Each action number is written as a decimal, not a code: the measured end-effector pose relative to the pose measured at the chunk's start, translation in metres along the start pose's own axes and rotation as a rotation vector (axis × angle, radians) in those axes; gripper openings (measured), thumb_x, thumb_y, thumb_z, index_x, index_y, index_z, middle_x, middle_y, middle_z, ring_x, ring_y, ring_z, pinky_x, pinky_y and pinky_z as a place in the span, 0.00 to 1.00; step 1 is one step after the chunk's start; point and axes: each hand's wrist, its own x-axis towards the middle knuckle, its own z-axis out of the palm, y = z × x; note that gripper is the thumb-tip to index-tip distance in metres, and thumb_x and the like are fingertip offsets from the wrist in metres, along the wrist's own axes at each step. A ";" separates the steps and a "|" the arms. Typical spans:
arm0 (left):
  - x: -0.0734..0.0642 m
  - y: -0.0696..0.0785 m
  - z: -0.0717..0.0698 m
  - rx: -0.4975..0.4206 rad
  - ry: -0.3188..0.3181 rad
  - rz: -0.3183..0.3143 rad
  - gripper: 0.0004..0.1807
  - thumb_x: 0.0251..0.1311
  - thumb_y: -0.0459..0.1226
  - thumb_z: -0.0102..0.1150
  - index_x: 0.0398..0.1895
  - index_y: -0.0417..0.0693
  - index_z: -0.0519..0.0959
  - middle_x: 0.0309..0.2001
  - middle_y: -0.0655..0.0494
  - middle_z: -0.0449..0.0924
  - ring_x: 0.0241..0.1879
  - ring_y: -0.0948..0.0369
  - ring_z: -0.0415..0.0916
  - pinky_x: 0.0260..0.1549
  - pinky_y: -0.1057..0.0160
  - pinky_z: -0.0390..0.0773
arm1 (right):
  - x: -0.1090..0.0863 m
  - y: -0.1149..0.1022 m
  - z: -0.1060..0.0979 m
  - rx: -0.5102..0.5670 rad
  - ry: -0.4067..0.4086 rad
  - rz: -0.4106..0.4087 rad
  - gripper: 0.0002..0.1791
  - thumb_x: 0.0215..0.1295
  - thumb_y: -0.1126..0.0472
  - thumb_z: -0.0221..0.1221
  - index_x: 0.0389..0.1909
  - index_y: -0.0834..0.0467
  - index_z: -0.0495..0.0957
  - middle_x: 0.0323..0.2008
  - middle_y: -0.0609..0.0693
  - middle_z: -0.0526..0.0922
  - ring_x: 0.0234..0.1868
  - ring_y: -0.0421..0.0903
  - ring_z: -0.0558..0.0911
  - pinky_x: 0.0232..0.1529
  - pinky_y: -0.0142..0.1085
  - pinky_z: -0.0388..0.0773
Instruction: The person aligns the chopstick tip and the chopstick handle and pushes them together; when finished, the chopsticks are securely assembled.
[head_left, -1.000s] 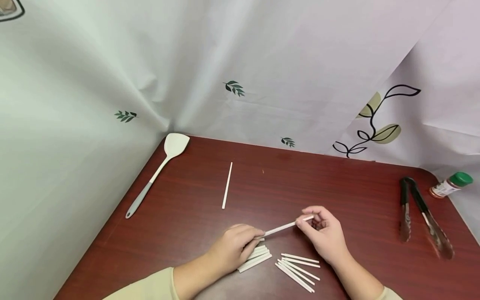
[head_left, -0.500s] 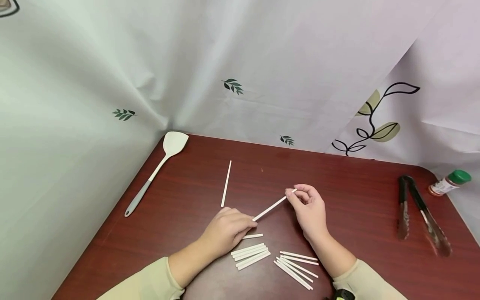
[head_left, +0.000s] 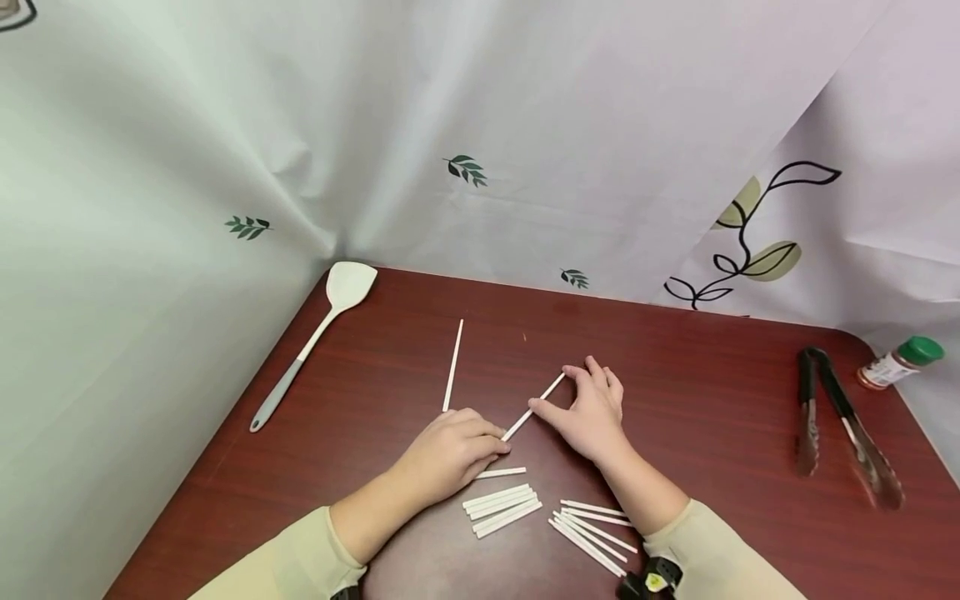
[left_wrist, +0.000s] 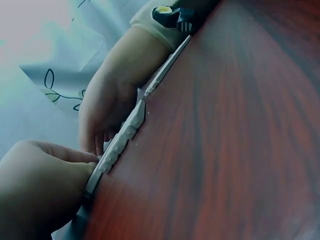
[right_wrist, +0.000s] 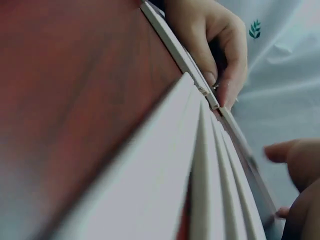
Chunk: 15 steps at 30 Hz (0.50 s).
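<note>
A thin white stick lies slantwise on the table between both hands. My left hand pinches its near end; in the left wrist view that hand has thumb and forefinger together. The right hand spreads along the same stick, thumb by its middle and forefinger at the far end. Just below the left fingers lies one short stick, partly covered. Closer to the person are a row of white sticks and a fanned group, the latter large in the right wrist view.
Another white stick lies alone farther back. A white spatula with a grey handle is along the left edge. At the right are tongs and a green-capped spice jar. A patterned cloth hangs behind the table.
The held stick has moved away from the person and turned steeper, and now lies lower. My right hand has shifted left and forward, its pinch on the far end now spread along the stick.
</note>
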 end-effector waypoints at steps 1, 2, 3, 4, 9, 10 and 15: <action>0.000 0.000 0.000 -0.006 -0.007 -0.010 0.05 0.68 0.38 0.72 0.43 0.56 0.91 0.48 0.64 0.89 0.49 0.61 0.82 0.46 0.58 0.79 | 0.002 -0.002 0.001 -0.048 -0.018 0.004 0.46 0.59 0.42 0.75 0.72 0.62 0.73 0.82 0.69 0.53 0.81 0.69 0.45 0.74 0.69 0.46; 0.000 -0.001 0.001 -0.006 -0.010 -0.017 0.05 0.67 0.39 0.72 0.43 0.56 0.92 0.48 0.64 0.88 0.49 0.61 0.81 0.47 0.57 0.79 | 0.003 -0.005 0.001 -0.089 -0.036 0.007 0.47 0.58 0.41 0.74 0.73 0.62 0.72 0.82 0.69 0.53 0.81 0.69 0.45 0.73 0.70 0.47; 0.000 -0.001 0.001 -0.008 -0.014 -0.024 0.05 0.67 0.39 0.72 0.43 0.56 0.92 0.49 0.63 0.88 0.51 0.60 0.81 0.49 0.57 0.79 | 0.005 -0.008 0.002 -0.124 -0.055 0.010 0.48 0.59 0.41 0.74 0.74 0.61 0.71 0.82 0.68 0.52 0.81 0.70 0.46 0.72 0.71 0.47; 0.000 -0.001 0.001 -0.005 -0.013 -0.025 0.05 0.67 0.39 0.72 0.43 0.56 0.92 0.49 0.63 0.88 0.51 0.59 0.80 0.50 0.56 0.79 | 0.006 -0.011 0.002 -0.151 -0.076 0.011 0.48 0.59 0.40 0.74 0.75 0.61 0.70 0.82 0.69 0.52 0.81 0.70 0.46 0.71 0.72 0.48; -0.004 -0.001 0.000 0.026 -0.009 -0.031 0.04 0.64 0.38 0.74 0.41 0.57 0.93 0.50 0.61 0.88 0.54 0.55 0.80 0.52 0.52 0.80 | 0.016 -0.026 0.001 -0.252 -0.182 -0.004 0.48 0.62 0.39 0.72 0.77 0.59 0.70 0.82 0.70 0.53 0.80 0.72 0.50 0.69 0.72 0.53; -0.004 -0.001 -0.001 0.036 -0.013 -0.032 0.05 0.64 0.39 0.74 0.41 0.58 0.93 0.50 0.61 0.88 0.55 0.54 0.80 0.53 0.52 0.80 | 0.018 -0.029 0.001 -0.270 -0.198 -0.008 0.47 0.62 0.39 0.72 0.77 0.59 0.71 0.82 0.70 0.53 0.80 0.72 0.51 0.69 0.72 0.54; -0.003 0.000 -0.002 0.077 -0.049 -0.038 0.06 0.63 0.40 0.75 0.42 0.59 0.93 0.52 0.65 0.89 0.57 0.56 0.80 0.56 0.53 0.78 | 0.031 -0.040 -0.001 -0.335 -0.268 -0.027 0.47 0.62 0.39 0.73 0.78 0.57 0.71 0.81 0.71 0.54 0.79 0.73 0.55 0.68 0.70 0.59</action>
